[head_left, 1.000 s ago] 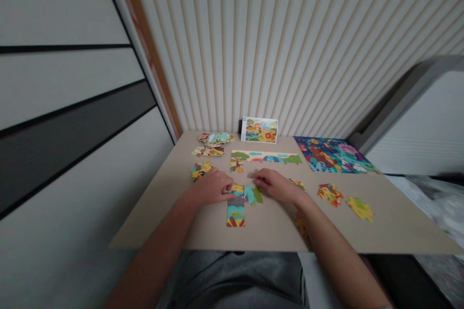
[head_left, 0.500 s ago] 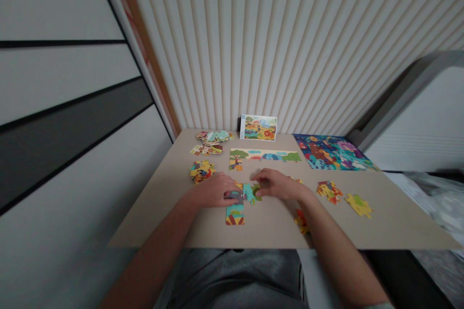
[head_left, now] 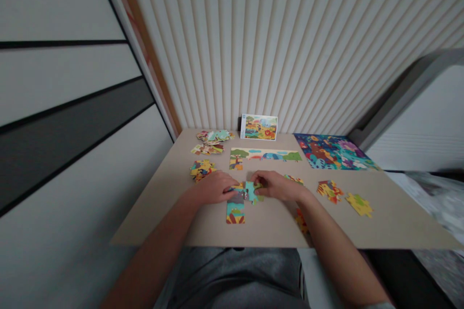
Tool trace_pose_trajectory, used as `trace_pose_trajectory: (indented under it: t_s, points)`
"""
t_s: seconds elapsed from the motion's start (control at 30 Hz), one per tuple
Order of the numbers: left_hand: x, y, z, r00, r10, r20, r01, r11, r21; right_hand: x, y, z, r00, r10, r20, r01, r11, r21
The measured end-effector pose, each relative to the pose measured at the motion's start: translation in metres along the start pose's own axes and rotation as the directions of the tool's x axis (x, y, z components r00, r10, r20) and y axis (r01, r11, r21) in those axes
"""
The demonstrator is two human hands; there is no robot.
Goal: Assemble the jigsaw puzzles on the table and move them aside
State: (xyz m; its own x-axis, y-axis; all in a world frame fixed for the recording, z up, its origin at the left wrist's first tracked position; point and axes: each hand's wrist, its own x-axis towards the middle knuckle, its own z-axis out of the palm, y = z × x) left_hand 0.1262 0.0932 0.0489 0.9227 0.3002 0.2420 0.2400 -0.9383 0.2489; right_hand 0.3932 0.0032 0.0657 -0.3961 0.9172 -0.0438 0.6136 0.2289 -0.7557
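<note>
Both my hands work at the middle of a beige board, over a column of joined jigsaw pieces. My left hand has its fingertips on the column's top, where teal, grey and yellow pieces meet. My right hand pinches a teal jigsaw piece against that top. My fingers hide part of the join, so I cannot tell whether the pieces are fully interlocked.
A picture card stands at the back. Loose pieces lie back left, with a joined strip beside them. A finished, colourful puzzle lies back right. Other piece clusters lie right. The board's front edge runs near my body.
My hands have drawn closer together over the column. The teal piece has shifted up and left against the column's top.
</note>
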Motion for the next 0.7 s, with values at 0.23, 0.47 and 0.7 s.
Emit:
trace_pose_trajectory:
  t_s: [0.23, 0.47, 0.7]
  points:
    - [-0.001, -0.015, -0.001, 0.972, -0.13, -0.196, 0.159, 0.977, 0.145, 0.003, 0.0, -0.002, 0.996, -0.037, -0.077, 0.058, 0.957, 0.285]
    - [0.0, -0.011, -0.003, 0.962, -0.148, -0.229, 0.187, 0.969, 0.162, 0.003, -0.01, -0.005, 0.987, -0.004, -0.162, 0.055, 0.947, 0.315]
    - [0.0, -0.013, -0.004, 0.943, -0.204, -0.262, 0.251, 0.955, 0.16, 0.009, -0.001, -0.004, 0.954, 0.021, -0.3, 0.067, 0.958, 0.28]
